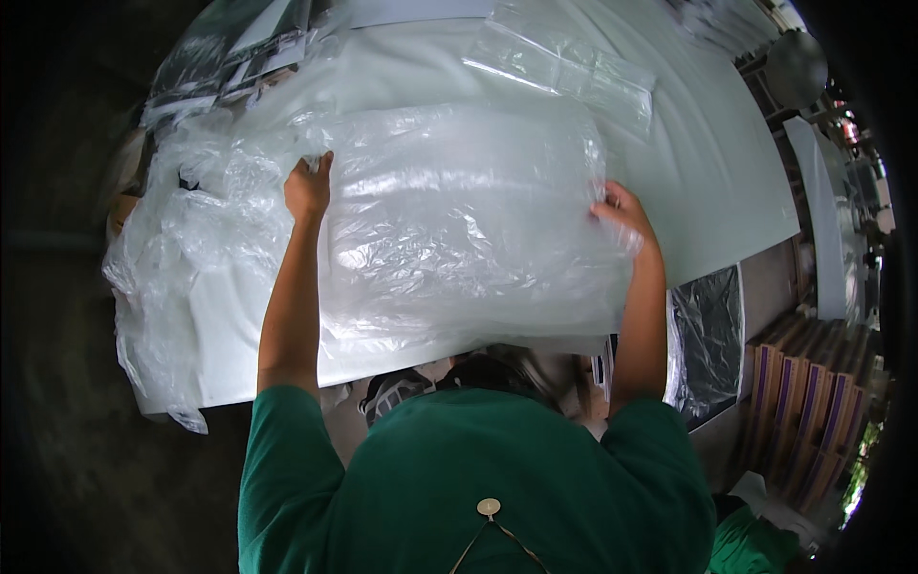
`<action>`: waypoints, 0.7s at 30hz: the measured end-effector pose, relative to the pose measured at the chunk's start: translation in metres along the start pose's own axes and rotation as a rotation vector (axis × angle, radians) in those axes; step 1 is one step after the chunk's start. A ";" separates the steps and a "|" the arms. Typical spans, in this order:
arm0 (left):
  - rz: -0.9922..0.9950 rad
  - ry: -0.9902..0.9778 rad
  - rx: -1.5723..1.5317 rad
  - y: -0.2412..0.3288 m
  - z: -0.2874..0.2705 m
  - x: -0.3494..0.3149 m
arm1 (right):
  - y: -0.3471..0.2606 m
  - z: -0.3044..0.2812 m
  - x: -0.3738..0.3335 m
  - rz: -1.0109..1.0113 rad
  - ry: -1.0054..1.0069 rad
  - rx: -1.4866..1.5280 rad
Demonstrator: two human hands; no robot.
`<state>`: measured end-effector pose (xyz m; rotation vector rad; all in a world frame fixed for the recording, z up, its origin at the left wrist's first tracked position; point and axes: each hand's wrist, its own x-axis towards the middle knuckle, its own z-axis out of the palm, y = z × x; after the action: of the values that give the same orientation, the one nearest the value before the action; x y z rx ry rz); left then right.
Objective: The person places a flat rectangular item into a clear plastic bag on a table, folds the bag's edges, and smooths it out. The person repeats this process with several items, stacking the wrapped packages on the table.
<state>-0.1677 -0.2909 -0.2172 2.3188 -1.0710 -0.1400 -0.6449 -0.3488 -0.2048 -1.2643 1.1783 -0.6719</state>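
Observation:
A wide, wrinkled clear plastic sheet lies spread in front of me; I cannot tell whether it is a single layer or a bag. At its upper left edge my left hand is closed, thumb up, pinching the film. My right hand grips the sheet's right edge with curled fingers, and some film hangs over the back of this hand. Beside my left arm, a crumpled heap of clear plastic spreads over the table's left end and droops past its edge.
A pale covering lies over the table. Another folded clear plastic piece rests at the far side. Dark plastic-wrapped items sit at the far left. A dark wrapped panel and stacked brown boards stand to the right.

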 end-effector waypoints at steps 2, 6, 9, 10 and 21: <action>0.007 -0.023 0.050 -0.006 0.009 -0.005 | 0.022 -0.004 -0.015 0.011 0.035 -0.081; -0.054 -0.091 0.078 -0.008 0.023 -0.007 | 0.032 0.015 -0.021 0.094 0.221 -0.237; 0.202 0.217 0.027 0.015 0.018 -0.024 | 0.025 0.012 -0.029 0.165 0.295 -0.521; 0.315 0.372 0.043 0.027 0.006 -0.040 | 0.014 0.015 -0.042 0.150 0.371 -0.718; 0.503 -0.321 0.282 0.029 0.033 -0.123 | -0.040 0.225 0.038 -0.717 0.188 -1.075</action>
<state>-0.2805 -0.2310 -0.2462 2.2265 -1.9088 -0.1769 -0.4158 -0.3115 -0.2034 -2.6513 1.2668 -0.6766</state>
